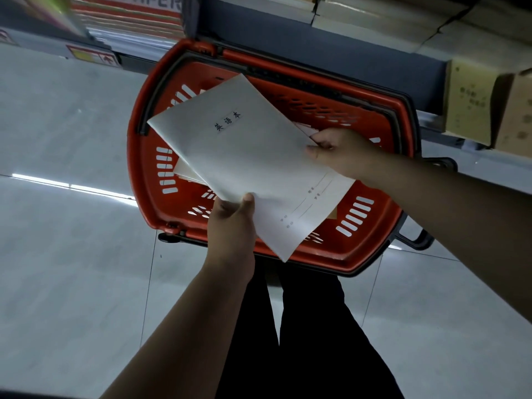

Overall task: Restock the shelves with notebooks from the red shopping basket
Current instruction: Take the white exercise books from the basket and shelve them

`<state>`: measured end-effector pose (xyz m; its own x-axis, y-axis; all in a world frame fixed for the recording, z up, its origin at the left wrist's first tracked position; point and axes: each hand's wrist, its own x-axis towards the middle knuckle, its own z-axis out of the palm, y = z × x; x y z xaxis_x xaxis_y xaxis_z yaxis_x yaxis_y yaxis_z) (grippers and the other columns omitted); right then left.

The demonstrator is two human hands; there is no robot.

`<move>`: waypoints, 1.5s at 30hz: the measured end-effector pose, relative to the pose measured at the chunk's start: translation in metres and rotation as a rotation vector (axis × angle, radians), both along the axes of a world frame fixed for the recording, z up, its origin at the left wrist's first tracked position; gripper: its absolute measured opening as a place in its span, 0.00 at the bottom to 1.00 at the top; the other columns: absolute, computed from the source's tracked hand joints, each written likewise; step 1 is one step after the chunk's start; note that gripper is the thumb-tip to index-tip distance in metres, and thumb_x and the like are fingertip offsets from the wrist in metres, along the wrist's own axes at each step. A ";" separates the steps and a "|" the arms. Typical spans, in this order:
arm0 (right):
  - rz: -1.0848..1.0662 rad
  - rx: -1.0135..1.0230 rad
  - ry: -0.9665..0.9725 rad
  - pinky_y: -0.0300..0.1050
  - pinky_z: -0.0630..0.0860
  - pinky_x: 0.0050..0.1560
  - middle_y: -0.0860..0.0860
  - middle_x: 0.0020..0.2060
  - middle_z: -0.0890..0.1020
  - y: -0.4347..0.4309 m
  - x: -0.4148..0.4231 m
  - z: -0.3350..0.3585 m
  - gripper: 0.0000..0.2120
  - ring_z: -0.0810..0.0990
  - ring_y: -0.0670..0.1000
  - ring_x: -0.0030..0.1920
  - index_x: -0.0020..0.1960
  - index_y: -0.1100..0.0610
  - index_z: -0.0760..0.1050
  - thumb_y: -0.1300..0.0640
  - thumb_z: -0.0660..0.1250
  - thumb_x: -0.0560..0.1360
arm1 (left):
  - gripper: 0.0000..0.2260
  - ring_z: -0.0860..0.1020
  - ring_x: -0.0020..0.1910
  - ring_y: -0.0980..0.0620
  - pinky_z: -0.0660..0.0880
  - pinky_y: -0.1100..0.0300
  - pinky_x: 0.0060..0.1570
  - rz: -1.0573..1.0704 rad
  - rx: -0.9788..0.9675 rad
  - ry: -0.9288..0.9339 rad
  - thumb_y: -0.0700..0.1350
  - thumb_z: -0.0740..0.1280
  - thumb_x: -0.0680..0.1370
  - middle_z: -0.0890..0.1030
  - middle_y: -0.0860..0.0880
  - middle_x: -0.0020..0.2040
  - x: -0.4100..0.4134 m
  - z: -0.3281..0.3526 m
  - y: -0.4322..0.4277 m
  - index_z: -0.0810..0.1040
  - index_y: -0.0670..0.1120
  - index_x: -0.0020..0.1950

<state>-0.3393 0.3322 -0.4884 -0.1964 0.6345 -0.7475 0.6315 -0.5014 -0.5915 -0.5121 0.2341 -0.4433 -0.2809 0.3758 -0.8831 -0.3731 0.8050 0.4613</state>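
A red shopping basket (pixel 144 156) stands on the floor right in front of my legs. Above it I hold a white notebook (pixel 247 156) with black characters printed on its cover. My left hand (pixel 230 223) grips its near edge, thumb on top. My right hand (pixel 342 154) pinches its right edge, fingers curled underneath. More pale notebooks (pixel 187 171) lie in the basket, mostly hidden under the one I hold.
Shelving runs along the top of the view: stacked paper goods (pixel 129 21) at the left, brown cardboard boxes (pixel 472 102) at the right. The basket's black handle (pixel 414 240) sticks out to the right. Grey floor tiles (pixel 72 254) spread to the left.
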 end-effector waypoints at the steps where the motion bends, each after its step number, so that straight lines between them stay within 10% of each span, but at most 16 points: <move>1: -0.027 0.001 0.003 0.29 0.73 0.42 0.52 0.50 0.81 -0.001 0.001 0.000 0.12 0.79 0.49 0.49 0.61 0.59 0.76 0.57 0.65 0.79 | 0.11 0.77 0.52 0.52 0.77 0.49 0.59 -0.006 -0.004 0.000 0.41 0.64 0.81 0.79 0.51 0.52 -0.001 0.001 -0.001 0.73 0.47 0.64; 16: -0.186 -0.201 0.215 0.37 0.71 0.59 0.44 0.54 0.81 -0.001 0.003 0.006 0.12 0.78 0.44 0.55 0.58 0.48 0.75 0.62 0.59 0.82 | 0.06 0.76 0.48 0.49 0.72 0.57 0.41 -0.084 -0.205 0.073 0.45 0.60 0.83 0.77 0.49 0.51 -0.011 -0.010 0.004 0.70 0.49 0.60; 23: -0.452 -0.310 0.297 0.38 0.73 0.54 0.42 0.52 0.81 -0.003 0.015 0.013 0.11 0.77 0.44 0.57 0.56 0.45 0.75 0.60 0.60 0.81 | 0.10 0.75 0.52 0.48 0.75 0.48 0.57 -0.045 -0.272 0.037 0.53 0.62 0.81 0.77 0.47 0.54 -0.010 -0.006 0.030 0.71 0.52 0.61; 27: -0.590 -0.323 0.298 0.44 0.68 0.69 0.46 0.63 0.78 -0.012 0.021 0.013 0.20 0.74 0.46 0.65 0.70 0.51 0.70 0.59 0.63 0.79 | 0.14 0.75 0.53 0.48 0.74 0.51 0.54 -0.106 -0.230 0.104 0.52 0.62 0.81 0.77 0.46 0.57 -0.006 -0.005 0.040 0.71 0.49 0.65; 36: -0.677 -0.303 0.336 0.38 0.78 0.45 0.43 0.49 0.83 -0.028 0.028 0.036 0.12 0.82 0.43 0.49 0.54 0.45 0.76 0.61 0.59 0.81 | 0.21 0.71 0.46 0.59 0.64 0.62 0.36 -0.202 0.028 0.216 0.40 0.61 0.81 0.74 0.55 0.56 -0.003 0.014 0.047 0.61 0.52 0.72; 45: -0.575 0.113 -0.047 0.38 0.71 0.45 0.44 0.51 0.80 -0.041 0.014 0.071 0.14 0.77 0.40 0.48 0.66 0.51 0.74 0.57 0.60 0.82 | 0.21 0.78 0.50 0.61 0.73 0.71 0.37 -0.298 0.209 0.272 0.38 0.64 0.79 0.81 0.55 0.52 -0.001 0.040 0.057 0.67 0.55 0.69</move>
<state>-0.3251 0.2912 -0.4175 0.2343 0.7058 -0.6686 0.3036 -0.7064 -0.6394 -0.5135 0.2910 -0.4033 -0.3445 0.6377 -0.6889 0.0176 0.7381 0.6745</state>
